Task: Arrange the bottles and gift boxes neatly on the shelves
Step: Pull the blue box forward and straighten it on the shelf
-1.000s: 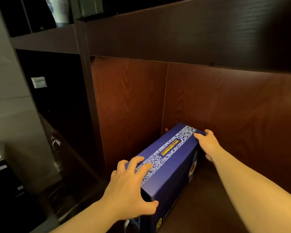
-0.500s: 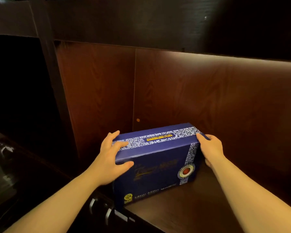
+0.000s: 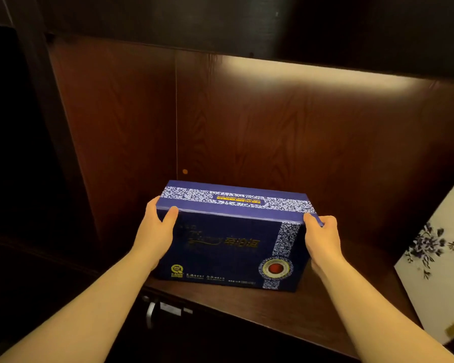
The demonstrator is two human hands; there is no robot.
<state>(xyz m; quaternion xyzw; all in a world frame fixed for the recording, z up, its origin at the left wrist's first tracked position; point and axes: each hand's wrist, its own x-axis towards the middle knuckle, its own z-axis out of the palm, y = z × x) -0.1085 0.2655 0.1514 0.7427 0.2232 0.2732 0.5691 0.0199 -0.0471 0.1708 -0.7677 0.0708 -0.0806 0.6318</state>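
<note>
Blue gift box (image 3: 228, 239) stands on the wooden shelf (image 3: 286, 307), its long front face toward the person, held between both hands. Left hand (image 3: 155, 231) grips the upper left corner, thumb on the front and fingers (image 3: 152, 205) wrapped around the end. Right hand (image 3: 323, 239) clamps the upper right corner, fingers curled over the end. Well off to the right of the right-hand fingers, a white box (image 3: 440, 271) with dark flower print leans on the same shelf.
</note>
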